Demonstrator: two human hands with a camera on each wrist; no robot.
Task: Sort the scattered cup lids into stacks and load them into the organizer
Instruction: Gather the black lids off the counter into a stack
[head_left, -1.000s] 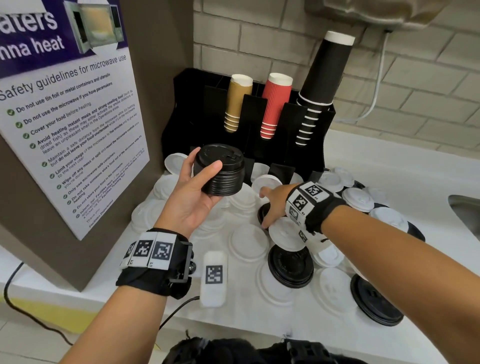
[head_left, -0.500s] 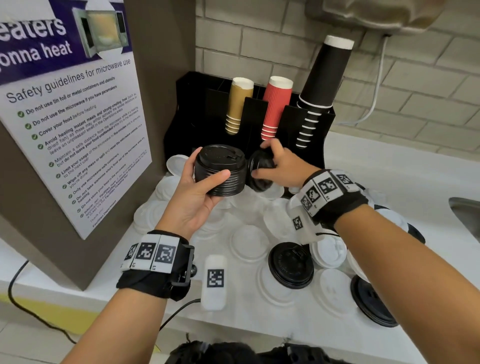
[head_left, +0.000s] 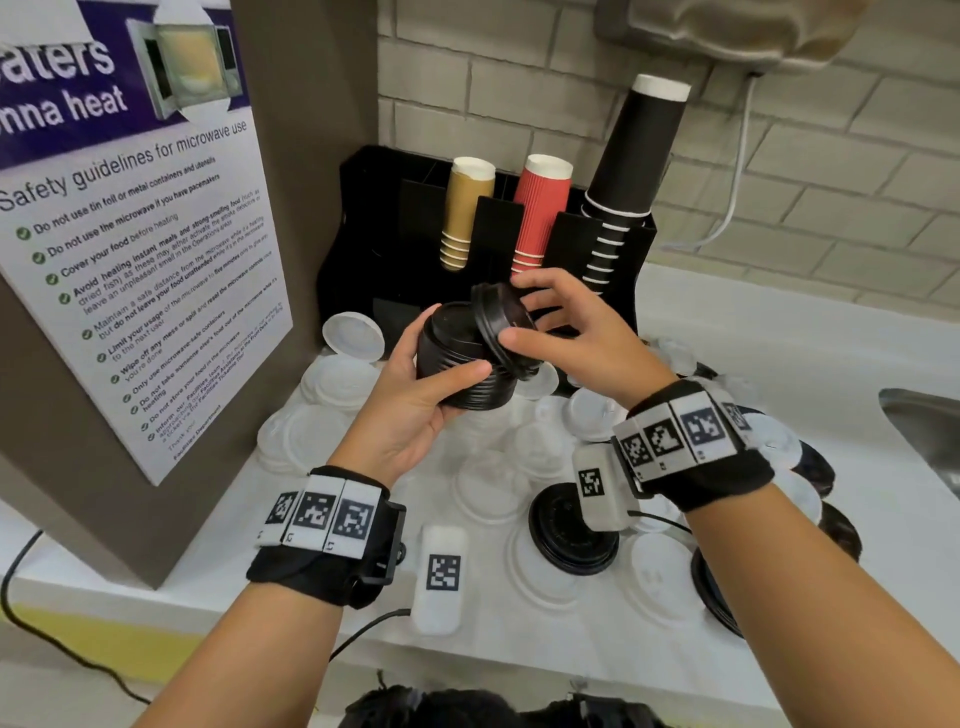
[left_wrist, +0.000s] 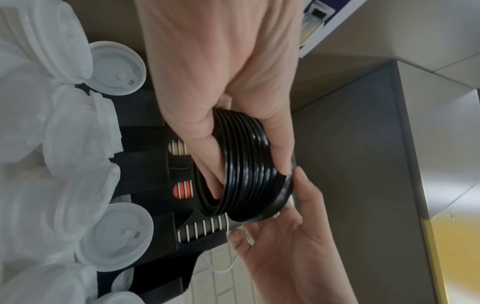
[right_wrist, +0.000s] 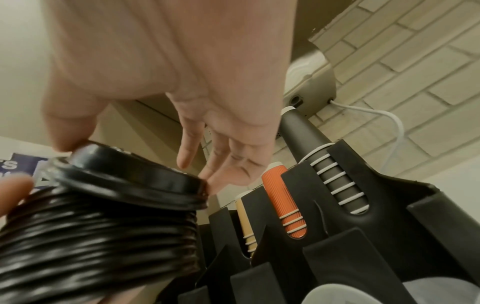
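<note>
My left hand (head_left: 449, 345) grips a stack of black lids (head_left: 462, 382) by its sides, above the counter in front of the black organizer (head_left: 374, 218). My right hand (head_left: 519, 312) pinches a single black lid (head_left: 498, 325) by its rim with thumb and fingertips. The lid is tilted against the top of the stack. In the left wrist view the stack (left_wrist: 246, 164) lies on its side with the single lid (left_wrist: 280, 199) at its end. The right wrist view shows that lid (right_wrist: 130, 181) askew on the stack (right_wrist: 91, 236). Several white lids (head_left: 488, 488) and black lids (head_left: 571, 530) lie scattered on the counter.
The organizer holds gold cups (head_left: 465, 213), red cups (head_left: 537, 213) and tall black cups (head_left: 634, 171). A brown panel with a poster (head_left: 135, 249) closes the left side. A sink edge (head_left: 924, 431) sits at the right. A white tagged device (head_left: 439, 577) lies near the counter's front edge.
My right hand picked a black lid off the counter, carried it up and left, and now holds it tilted on the stack. The left hand kept the stack nearly still.
</note>
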